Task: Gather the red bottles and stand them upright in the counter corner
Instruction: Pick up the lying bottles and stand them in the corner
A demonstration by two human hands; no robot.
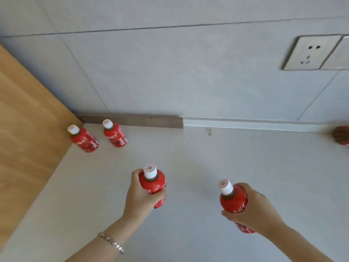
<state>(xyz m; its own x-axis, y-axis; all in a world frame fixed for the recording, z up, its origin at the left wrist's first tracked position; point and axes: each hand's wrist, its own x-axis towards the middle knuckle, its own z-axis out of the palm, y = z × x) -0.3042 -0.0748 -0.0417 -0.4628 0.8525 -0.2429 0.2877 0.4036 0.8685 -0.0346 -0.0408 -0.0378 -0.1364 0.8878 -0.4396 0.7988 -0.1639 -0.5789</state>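
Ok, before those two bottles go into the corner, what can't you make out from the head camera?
- Red object at the right edge: cut off by the frame and blurred; possibly another bottle, cannot tell.
- Bottle in the left hand: the left hand covers part of its body; whether its base touches the counter cannot be told.
- Bottle in the right hand: the right hand hides its lower body.
- Labels on the two corner bottles: small print too small to read.
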